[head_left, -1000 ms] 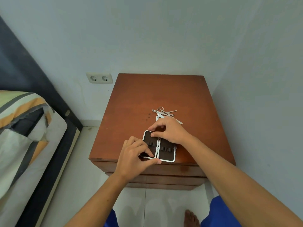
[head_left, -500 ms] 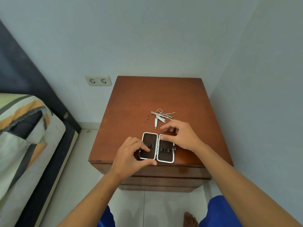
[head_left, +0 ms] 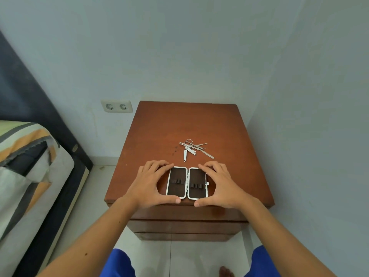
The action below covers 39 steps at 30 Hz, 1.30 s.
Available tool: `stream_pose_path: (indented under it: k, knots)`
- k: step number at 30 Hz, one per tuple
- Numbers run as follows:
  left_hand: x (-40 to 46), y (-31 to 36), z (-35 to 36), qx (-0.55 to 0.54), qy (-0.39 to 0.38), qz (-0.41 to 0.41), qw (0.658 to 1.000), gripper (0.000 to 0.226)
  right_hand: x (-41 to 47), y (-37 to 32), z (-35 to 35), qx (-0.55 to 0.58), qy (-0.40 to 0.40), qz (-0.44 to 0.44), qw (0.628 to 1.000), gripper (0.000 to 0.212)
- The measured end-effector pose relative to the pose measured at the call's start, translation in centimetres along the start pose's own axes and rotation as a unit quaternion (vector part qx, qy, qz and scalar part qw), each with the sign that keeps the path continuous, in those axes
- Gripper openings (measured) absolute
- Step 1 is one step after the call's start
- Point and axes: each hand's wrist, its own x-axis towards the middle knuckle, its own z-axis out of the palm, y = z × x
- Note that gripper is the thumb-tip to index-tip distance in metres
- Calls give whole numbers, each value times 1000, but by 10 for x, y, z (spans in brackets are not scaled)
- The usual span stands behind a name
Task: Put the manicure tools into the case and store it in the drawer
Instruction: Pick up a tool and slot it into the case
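The manicure case (head_left: 186,182) lies open and flat near the front edge of the brown nightstand (head_left: 159,128), its two dark halves showing small elastic loops. My left hand (head_left: 149,184) cups the left half, fingers on its far corner and thumb at its near edge. My right hand (head_left: 221,185) cups the right half the same way. A loose pile of metal manicure tools (head_left: 192,147), scissors among them, rests on the top just beyond the case. The drawers (head_left: 185,226) below the top are closed.
A bed with a striped cover (head_left: 30,176) stands to the left, with tiled floor between it and the nightstand. A double wall socket (head_left: 116,106) is on the back wall. The right wall runs close beside the nightstand. My bare foot (head_left: 226,271) is on the floor.
Both hands have spread apart from on top of the case to its outer sides, and the case now lies fully open and squared to me.
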Motion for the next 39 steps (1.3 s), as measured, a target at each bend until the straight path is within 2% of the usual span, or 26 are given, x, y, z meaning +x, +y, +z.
stream_pose_path:
  k: [3,5,8,10,11,15,18,22,27,31,39]
  knots:
    - [-1,2,2,14,10,3,1000,119,4,-1,-5,12,1,4,1000,124]
    - [-1,2,2,18,9,0,1000,119,15,-6,-6,36,47,21,998,98]
    - [0,2,2,19,10,-3,1000,119,49,-19,-4,58,160,37,985,48]
    - [0,2,2,28,9,-3,1000,120,74,-32,-2,72,203,62,975,27]
    - [0,1,2,29,9,-3,1000,120,85,-38,-1,85,209,79,971,23]
    - [0,1,3,30,13,0,999,121,112,-52,4,60,195,152,967,34]
    - [1,0,3,33,12,0,999,121,118,-50,9,50,186,171,966,27]
    - [2,-1,3,37,9,1,999,121,109,-44,7,59,190,144,969,19]
    - [1,0,3,32,17,3,999,120,80,-34,-6,177,198,99,959,17]
    - [1,2,2,33,13,-1,999,121,56,-20,-8,240,157,82,955,16]
    - [-1,2,2,41,16,-2,999,122,37,-11,1,158,66,36,985,14]
